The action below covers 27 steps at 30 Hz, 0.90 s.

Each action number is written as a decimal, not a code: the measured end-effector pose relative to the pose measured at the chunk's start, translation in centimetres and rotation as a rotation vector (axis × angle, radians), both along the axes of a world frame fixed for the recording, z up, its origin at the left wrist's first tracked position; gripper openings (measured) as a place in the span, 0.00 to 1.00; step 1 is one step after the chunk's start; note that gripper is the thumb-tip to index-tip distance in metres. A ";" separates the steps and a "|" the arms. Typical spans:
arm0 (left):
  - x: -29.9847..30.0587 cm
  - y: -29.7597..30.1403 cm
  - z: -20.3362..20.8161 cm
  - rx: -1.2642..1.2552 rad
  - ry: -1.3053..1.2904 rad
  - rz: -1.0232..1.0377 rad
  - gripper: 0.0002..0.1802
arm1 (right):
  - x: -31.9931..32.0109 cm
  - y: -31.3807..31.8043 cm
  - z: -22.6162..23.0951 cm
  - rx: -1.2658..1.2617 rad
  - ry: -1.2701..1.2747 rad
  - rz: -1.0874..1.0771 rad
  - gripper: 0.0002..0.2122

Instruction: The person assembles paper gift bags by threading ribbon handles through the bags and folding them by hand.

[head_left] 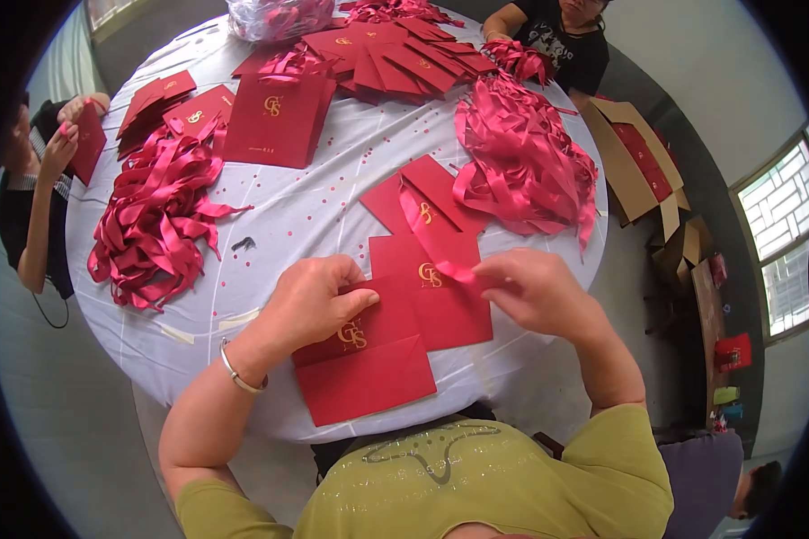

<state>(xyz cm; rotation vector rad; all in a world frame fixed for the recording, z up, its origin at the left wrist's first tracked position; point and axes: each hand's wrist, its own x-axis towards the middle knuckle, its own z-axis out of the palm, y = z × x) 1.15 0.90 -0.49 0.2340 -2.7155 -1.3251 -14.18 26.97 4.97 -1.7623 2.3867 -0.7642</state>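
My left hand (315, 301) is closed on the upper edge of a folded red paper gift bag (366, 386) with gold lettering, lying flat at the table's near edge. My right hand (541, 289) pinches one end of a pink satin ribbon (417, 217). From there the ribbon stretches up and left across two other flat red bags. The closer of these, a red bag (458, 314), lies partly beneath the one in my left hand. Behind it another red bag (388, 199) lies tilted.
A white-covered round table (306, 229) carries heaped pink ribbons (166, 211) at left and a ribbon pile (521, 153) at right. Stacked red bags (395, 58) lie at the far side. One person (40, 189) handles a bag at left; another person (557, 40) sits far right near cardboard boxes (634, 162).
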 end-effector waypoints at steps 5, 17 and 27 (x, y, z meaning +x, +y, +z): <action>0.1 0.0 0.0 0.034 0.000 -0.010 0.11 | -1.6 -0.3 0.6 -0.037 0.304 -0.017 0.12; 0.1 0.0 -0.1 0.211 -0.075 0.003 0.10 | -4.6 -13.1 -5.2 0.116 0.296 -0.353 0.13; 0.0 -0.4 -0.3 0.405 -0.196 0.013 0.07 | -4.3 -11.6 -5.4 -0.058 0.149 -0.198 0.08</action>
